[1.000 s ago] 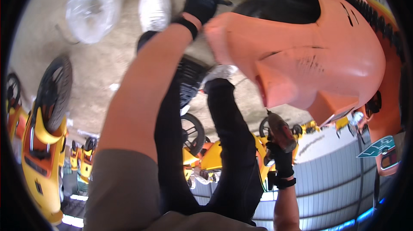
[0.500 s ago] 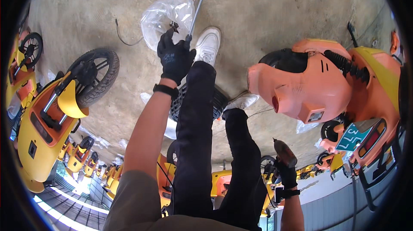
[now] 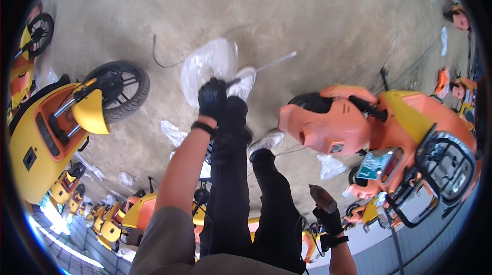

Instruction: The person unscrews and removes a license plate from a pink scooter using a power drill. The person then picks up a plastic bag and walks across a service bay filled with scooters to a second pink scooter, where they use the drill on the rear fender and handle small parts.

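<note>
My left hand [image 3: 211,99], in a black glove, is closed around the dark handle end of a long thin screwdriver [image 3: 277,62]. Its pale shaft points up and to the right, passing over my white shoe [image 3: 244,88]. Just beyond the fingers is a clear plastic bag [image 3: 207,62]; whether they touch it I cannot tell. Low on the right, my gloved right hand [image 3: 330,222] grips a reddish-brown cordless drill [image 3: 323,199], bit pointing up and left. Anything else inside the left fist is hidden.
An orange and yellow scooter [image 3: 333,124] is at my right. To my left stands a yellow one, its black front wheel [image 3: 123,93] turned toward me. A cable [image 3: 156,54] and plastic scraps [image 3: 330,166] lie on the concrete floor [image 3: 307,13]. More scooters line the edges.
The screwdriver shaft has swung from pointing up to pointing right. My left hand has turned, and the small dark pieces at its fingertips no longer show. The whole view has shifted.
</note>
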`<state>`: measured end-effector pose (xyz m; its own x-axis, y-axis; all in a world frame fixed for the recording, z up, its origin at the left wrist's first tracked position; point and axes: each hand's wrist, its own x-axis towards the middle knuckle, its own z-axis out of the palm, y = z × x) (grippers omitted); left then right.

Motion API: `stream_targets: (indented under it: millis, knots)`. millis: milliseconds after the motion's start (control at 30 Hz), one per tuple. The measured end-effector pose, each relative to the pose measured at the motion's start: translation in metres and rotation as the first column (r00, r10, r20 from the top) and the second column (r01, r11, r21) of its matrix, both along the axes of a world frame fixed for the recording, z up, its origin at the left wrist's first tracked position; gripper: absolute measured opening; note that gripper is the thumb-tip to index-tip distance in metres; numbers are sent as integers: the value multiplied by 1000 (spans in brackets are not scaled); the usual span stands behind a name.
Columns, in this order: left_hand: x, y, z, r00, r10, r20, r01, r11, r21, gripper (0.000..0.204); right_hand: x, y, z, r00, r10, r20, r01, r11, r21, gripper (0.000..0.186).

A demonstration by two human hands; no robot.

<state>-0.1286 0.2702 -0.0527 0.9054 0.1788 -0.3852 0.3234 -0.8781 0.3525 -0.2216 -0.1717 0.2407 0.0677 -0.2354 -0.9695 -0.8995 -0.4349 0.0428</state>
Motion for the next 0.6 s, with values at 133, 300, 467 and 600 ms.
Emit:
stream_targets:
  millis: [133,300,467,600]
  knots:
    - [-28,15,90,991,16,135,-7,998,-67,16,46,10,47,846,514,145,-514,857,-38,34]
    - [-115,32,171,994,74,87,-77,996,37,4,105,43,96,714,513,476,-551,832,-70,36]
    - [-188,6,285,933,347,-95,-333,933,132,11,118,6,101,757,488,435,-518,854,-57,28]
    - [-288,-28,330,889,455,-48,-432,870,238,7,123,-39,86,610,400,684,-577,816,38,22]
